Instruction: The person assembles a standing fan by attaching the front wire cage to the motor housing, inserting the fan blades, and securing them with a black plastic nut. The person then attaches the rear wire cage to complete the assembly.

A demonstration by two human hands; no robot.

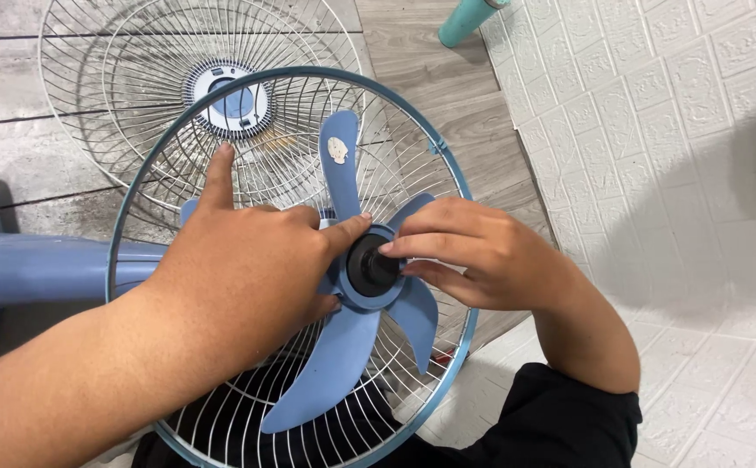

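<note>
Pinched from both sides, the black blade cap [371,265] at the fan's hub sits between your two hands. Your right hand [482,256] closes a narrow grip on it, fingertips [395,245] curled onto its 3 o'clock edge, while your left hand [248,269] lies flat across the blue fan blade [336,347] and presses its thumb against the cap's 10 o'clock edge; that hand's index finger points away toward 12 o'clock and holds nothing.

You have the cap dead centre in the rear wire guard [222,416], whose blue rim rings the whole blade. The cap's axis runs straight up toward you, along the motor shaft, so it lies end-on to both hands rather than lengthwise. Your right hand is the one truly on it, coming in from 3 o'clock; your left arrives from 8 o'clock and mostly steadies the blade.

Beyond, at 11 o'clock, the detached front guard [135,78] lies flat on the wood-pattern floor [430,52], partly behind the rim. The fan's blue body [40,269] extends off toward 9 o'clock. A teal tube [467,19] rests at 1 o'clock, beside the white embossed wall panel [673,173].
</note>
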